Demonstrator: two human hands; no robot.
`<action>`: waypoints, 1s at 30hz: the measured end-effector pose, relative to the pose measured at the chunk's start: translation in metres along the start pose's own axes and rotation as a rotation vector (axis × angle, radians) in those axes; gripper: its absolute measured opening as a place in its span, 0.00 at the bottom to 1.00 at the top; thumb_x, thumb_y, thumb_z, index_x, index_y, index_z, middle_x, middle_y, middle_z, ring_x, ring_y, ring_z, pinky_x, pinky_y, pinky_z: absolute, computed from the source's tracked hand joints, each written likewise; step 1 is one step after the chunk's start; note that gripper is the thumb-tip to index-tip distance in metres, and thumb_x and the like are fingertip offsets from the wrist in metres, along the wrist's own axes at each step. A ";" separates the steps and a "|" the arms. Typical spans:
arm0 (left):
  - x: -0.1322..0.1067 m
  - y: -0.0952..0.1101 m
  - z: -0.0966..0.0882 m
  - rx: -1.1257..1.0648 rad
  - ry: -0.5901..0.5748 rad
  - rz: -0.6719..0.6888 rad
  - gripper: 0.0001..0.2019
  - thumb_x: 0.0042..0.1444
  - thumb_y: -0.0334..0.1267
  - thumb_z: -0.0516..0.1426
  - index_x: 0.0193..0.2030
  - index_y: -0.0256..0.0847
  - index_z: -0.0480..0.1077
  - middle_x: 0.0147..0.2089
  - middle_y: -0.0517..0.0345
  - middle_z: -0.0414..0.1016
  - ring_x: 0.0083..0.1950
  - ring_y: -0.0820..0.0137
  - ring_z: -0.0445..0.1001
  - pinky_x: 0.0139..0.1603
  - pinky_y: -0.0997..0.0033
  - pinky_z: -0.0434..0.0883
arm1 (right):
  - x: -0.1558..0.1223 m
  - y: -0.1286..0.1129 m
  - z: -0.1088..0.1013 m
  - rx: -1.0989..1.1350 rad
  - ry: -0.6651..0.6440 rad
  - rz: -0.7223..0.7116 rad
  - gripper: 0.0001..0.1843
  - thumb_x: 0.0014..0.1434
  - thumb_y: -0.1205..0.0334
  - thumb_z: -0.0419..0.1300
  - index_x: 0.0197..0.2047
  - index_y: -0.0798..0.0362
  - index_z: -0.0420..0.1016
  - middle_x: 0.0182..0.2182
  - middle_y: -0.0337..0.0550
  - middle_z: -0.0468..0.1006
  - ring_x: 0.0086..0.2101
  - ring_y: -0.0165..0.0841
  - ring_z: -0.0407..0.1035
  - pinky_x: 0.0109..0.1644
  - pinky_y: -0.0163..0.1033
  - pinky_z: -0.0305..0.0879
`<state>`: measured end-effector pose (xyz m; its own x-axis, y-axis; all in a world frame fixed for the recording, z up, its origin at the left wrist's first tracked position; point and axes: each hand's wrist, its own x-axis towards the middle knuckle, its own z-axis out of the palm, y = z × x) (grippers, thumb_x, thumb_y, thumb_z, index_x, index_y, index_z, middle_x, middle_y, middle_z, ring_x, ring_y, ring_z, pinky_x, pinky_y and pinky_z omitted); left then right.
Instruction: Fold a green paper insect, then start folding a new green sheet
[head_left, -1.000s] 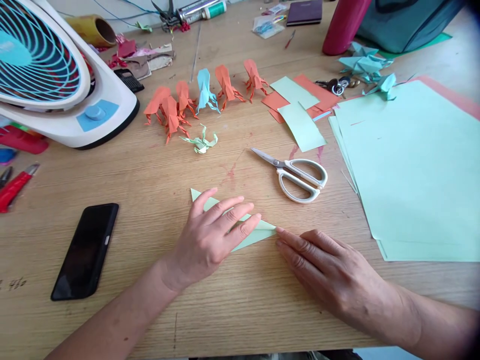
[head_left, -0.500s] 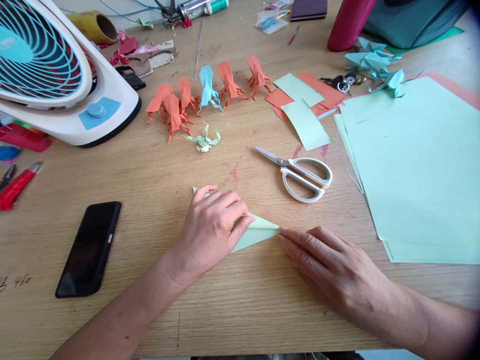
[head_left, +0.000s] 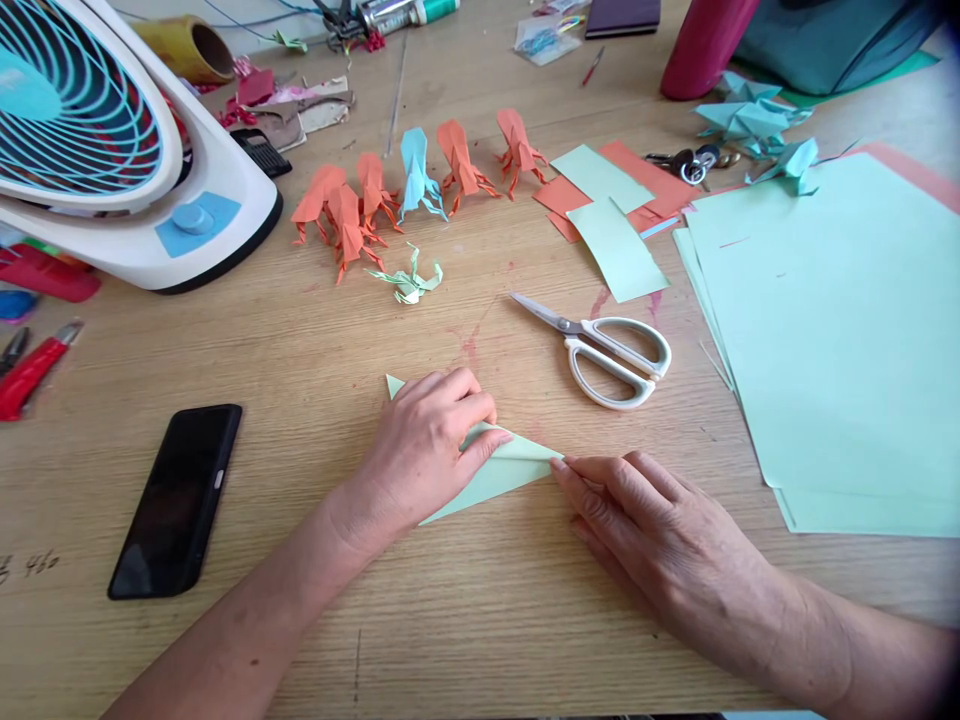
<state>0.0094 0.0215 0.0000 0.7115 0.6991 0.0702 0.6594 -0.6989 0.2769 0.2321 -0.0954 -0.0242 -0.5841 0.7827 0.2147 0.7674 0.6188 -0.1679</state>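
Note:
A folded light-green paper lies on the wooden table in front of me. My left hand rests on top of it with the fingers curled and pressing down on the fold. My right hand lies flat on the table, and its fingertips pinch the paper's pointed right tip. Most of the paper is hidden under my left hand; one corner sticks out behind it.
White-handled scissors lie just beyond the hands. A black phone lies at left. Several orange and blue origami figures stand in a row farther back. A stack of green sheets fills the right; a fan sits far left.
My left fingers have curled from spread flat to pressing on the fold. My right fingertips have closed on the paper's tip. The paper's near edge shows more.

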 end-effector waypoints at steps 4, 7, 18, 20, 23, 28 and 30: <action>0.002 0.000 -0.002 0.006 -0.007 0.002 0.09 0.63 0.40 0.60 0.32 0.40 0.70 0.37 0.57 0.72 0.40 0.67 0.71 0.40 0.65 0.65 | 0.002 -0.001 -0.002 -0.017 0.010 0.006 0.19 0.68 0.71 0.49 0.57 0.69 0.72 0.38 0.57 0.76 0.34 0.40 0.69 0.33 0.44 0.75; 0.003 0.000 -0.002 0.009 -0.008 0.003 0.09 0.62 0.40 0.61 0.33 0.40 0.70 0.37 0.57 0.72 0.40 0.66 0.72 0.39 0.65 0.65 | 0.003 -0.002 -0.002 -0.026 0.019 0.016 0.19 0.69 0.69 0.49 0.58 0.70 0.71 0.37 0.55 0.75 0.32 0.38 0.68 0.31 0.43 0.74; 0.004 -0.006 0.001 -0.005 0.002 -0.007 0.08 0.61 0.39 0.62 0.33 0.40 0.69 0.38 0.58 0.72 0.40 0.66 0.71 0.40 0.65 0.67 | 0.007 -0.004 -0.002 -0.024 0.027 0.057 0.18 0.69 0.69 0.48 0.57 0.67 0.70 0.35 0.52 0.75 0.30 0.36 0.68 0.30 0.41 0.73; 0.004 -0.007 0.002 -0.005 -0.004 -0.015 0.08 0.61 0.40 0.62 0.34 0.40 0.70 0.38 0.57 0.71 0.40 0.66 0.71 0.41 0.64 0.67 | 0.008 -0.004 -0.001 -0.034 0.033 0.063 0.18 0.70 0.68 0.48 0.57 0.66 0.70 0.35 0.51 0.75 0.30 0.36 0.68 0.29 0.41 0.73; 0.004 -0.009 0.003 -0.002 -0.010 -0.020 0.09 0.62 0.41 0.61 0.34 0.40 0.69 0.39 0.56 0.71 0.41 0.65 0.71 0.42 0.64 0.68 | 0.008 -0.004 0.000 -0.050 0.048 0.066 0.18 0.69 0.67 0.49 0.57 0.66 0.71 0.35 0.52 0.75 0.30 0.37 0.68 0.28 0.42 0.72; 0.002 -0.011 0.006 0.015 -0.008 -0.023 0.09 0.64 0.41 0.58 0.35 0.39 0.69 0.40 0.54 0.70 0.42 0.63 0.71 0.44 0.62 0.68 | 0.006 -0.003 0.002 -0.063 0.005 0.056 0.17 0.69 0.68 0.49 0.55 0.62 0.73 0.37 0.52 0.75 0.32 0.37 0.68 0.31 0.41 0.73; 0.002 -0.012 0.007 0.018 0.004 -0.028 0.09 0.65 0.40 0.58 0.36 0.39 0.68 0.40 0.53 0.70 0.42 0.63 0.71 0.44 0.62 0.68 | 0.006 -0.004 0.003 -0.085 -0.027 0.028 0.16 0.68 0.70 0.50 0.51 0.60 0.76 0.39 0.52 0.76 0.34 0.37 0.68 0.33 0.41 0.74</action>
<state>0.0042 0.0306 -0.0097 0.6915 0.7193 0.0662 0.6837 -0.6814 0.2613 0.2253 -0.0930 -0.0251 -0.5683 0.8018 0.1848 0.8025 0.5897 -0.0908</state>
